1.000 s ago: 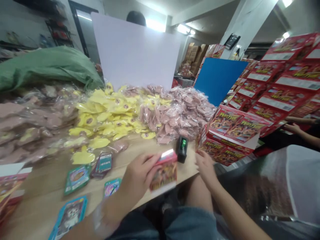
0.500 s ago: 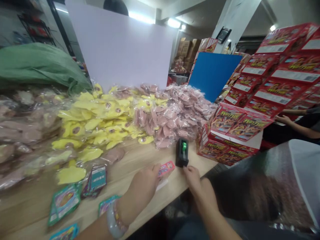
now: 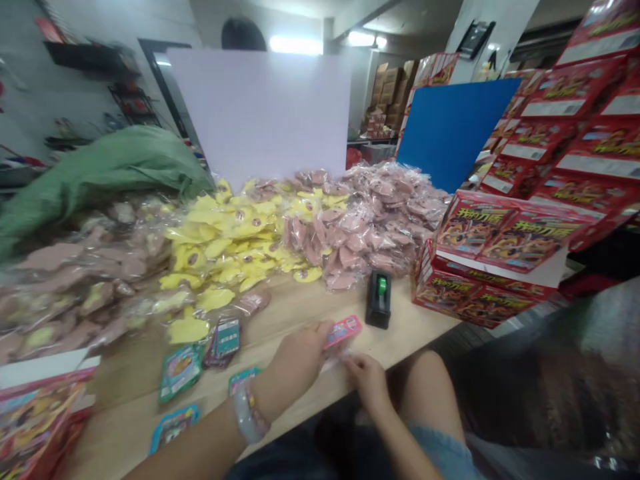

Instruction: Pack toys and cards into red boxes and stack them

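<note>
A light wooden table (image 3: 300, 303) holds a big heap of yellow shapes (image 3: 240, 227) in clear bags on its far side, with pink bagged shapes (image 3: 360, 230) to their left and right. Nearer, on the left, lie small piles of cards (image 3: 181, 371) and a red box (image 3: 37, 417), and a black tape holder (image 3: 379, 308) stands toward the right.

Two hands: left hand (image 3: 300, 357), right hand (image 3: 369, 381). From the left one — one pink box (image 3: 343, 331) and one tape dispenser (image 3: 379, 308) at two o'clock, four card piles (image 3: 181, 373) between eight and ten, two boards (image 3: 270, 120) at twelve and one
</note>
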A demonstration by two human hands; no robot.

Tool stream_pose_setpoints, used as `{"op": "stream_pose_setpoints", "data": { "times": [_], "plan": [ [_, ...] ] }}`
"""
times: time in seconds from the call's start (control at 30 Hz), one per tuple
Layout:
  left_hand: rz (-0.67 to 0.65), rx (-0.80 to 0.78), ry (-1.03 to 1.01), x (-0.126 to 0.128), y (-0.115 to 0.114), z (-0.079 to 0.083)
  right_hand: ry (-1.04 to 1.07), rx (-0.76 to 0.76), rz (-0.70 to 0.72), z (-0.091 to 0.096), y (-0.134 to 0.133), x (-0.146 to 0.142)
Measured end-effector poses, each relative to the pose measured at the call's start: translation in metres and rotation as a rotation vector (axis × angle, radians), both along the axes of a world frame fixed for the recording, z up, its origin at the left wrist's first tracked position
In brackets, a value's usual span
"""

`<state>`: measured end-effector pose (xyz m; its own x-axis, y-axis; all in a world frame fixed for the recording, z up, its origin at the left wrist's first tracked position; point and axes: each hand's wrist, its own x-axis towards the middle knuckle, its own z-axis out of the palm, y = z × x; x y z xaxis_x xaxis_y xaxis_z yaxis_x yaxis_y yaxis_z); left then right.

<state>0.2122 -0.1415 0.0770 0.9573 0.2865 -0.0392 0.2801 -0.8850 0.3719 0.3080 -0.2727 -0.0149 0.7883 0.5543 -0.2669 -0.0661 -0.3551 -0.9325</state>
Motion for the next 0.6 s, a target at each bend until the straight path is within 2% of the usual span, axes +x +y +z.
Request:
{"op": "stream_pose_setpoints", "data": {
  "times": [0.1,0.17,0.2,0.27,0.37,0.43,0.5,0.53,0.6],
  "plan": [
    [-0.061,-0.064,-0.107,0.000,-0.007,0.004,-0.221,0.053,0.016,0.010,-0.021,0.013],
    [-0.101,-0.097,-0.168,0.002,-0.007,0.003,-0.311,0.100,0.133,0.019,-0.013,0.032],
    [-0.076,-0.099,-0.188,-0.001,-0.002,0.001,-0.339,0.079,0.188,0.021,-0.003,0.043],
    [0.085,-0.064,-0.206,-0.022,0.016,-0.007,-0.363,-0.039,0.242,0.018,0.026,0.065],
    [0.364,-0.010,-0.163,-0.091,0.057,-0.025,-0.470,-0.205,0.256,0.008,0.070,0.074],
    [0.532,0.015,-0.110,-0.141,0.083,-0.039,-0.668,-0.199,0.393,0.007,0.100,0.053],
    [0.644,0.033,-0.050,-0.175,0.104,-0.054,-0.862,-0.074,0.697,0.011,0.133,0.009],
    [0.670,0.035,-0.020,-0.184,0.112,-0.060,-0.889,0.010,0.873,0.012,0.151,-0.017],
    [0.670,0.018,0.033,-0.192,0.124,-0.071,-0.883,0.096,1.090,0.011,0.184,-0.065]
  ]
}}
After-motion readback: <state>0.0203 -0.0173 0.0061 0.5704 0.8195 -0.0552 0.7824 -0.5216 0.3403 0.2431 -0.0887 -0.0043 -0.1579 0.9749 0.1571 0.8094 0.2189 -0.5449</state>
